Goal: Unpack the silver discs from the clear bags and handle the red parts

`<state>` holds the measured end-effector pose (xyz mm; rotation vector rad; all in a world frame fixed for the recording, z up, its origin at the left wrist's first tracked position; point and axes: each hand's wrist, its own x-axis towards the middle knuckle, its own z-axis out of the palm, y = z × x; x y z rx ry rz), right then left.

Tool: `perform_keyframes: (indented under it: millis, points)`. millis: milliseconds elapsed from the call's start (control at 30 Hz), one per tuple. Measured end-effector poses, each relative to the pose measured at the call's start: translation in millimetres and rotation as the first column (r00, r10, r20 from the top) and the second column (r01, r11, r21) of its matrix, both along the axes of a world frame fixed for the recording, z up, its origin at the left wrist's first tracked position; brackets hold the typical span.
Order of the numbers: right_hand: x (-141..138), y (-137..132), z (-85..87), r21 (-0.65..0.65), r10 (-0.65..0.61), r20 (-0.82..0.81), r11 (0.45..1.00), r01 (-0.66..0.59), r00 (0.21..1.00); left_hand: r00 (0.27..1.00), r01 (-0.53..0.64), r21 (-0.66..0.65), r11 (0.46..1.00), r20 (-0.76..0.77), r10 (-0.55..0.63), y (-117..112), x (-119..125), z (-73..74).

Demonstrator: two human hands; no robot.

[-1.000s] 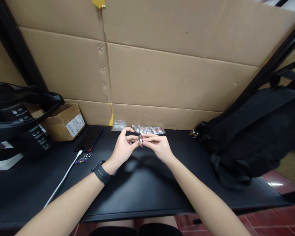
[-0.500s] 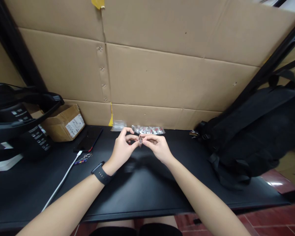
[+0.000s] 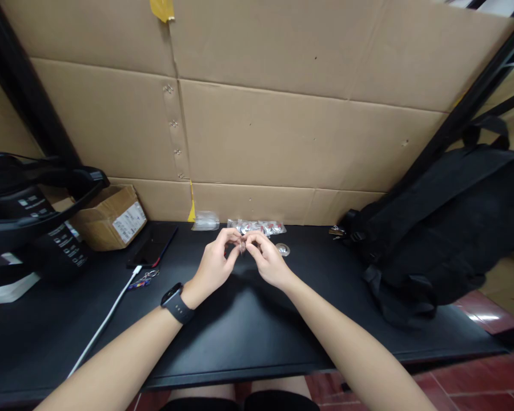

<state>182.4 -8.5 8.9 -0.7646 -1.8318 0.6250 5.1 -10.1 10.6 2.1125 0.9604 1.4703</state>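
Note:
Over the black table, my left hand [image 3: 216,260] and my right hand [image 3: 268,260] meet fingertip to fingertip. Between their pinched thumbs and fingers is a small, thin, see-through brownish piece [image 3: 242,246], mostly covered by the fingers; its kind cannot be made out. A bit of red shows behind my left fingers. Just beyond my right hand a small round clear item [image 3: 283,249] lies on the table. Behind both hands, a row of shiny clear packets [image 3: 261,227] with red marks rests along the cardboard wall. A dark watch [image 3: 177,302] is on my left wrist.
Left on the black table [image 3: 240,342] are a phone [image 3: 152,245], a white cable [image 3: 105,319], a keyring [image 3: 144,279], a cardboard box [image 3: 111,220] and a large black item [image 3: 38,222]. Clear plastic bags [image 3: 205,220] lie at the back. A black backpack [image 3: 454,228] stands right.
My fingers have curled closer together around the small piece, which is more covered now. The round clear item has come into sight beside my right hand. The view has shifted slightly.

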Motion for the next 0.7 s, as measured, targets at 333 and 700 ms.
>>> perform_keyframes:
  millis: [333,700]
  points:
    - [5,0,4.5,0.045,0.023,0.056,0.999,-0.026,0.998,0.958,0.028,0.117,0.993,-0.287,0.007,3,-7,5.9]
    - [12,4,1.1,0.189,-0.131,0.209,0.978,0.091,0.969,0.919,-0.029,0.134,0.991,-0.387,0.079,7,-6,4.7]
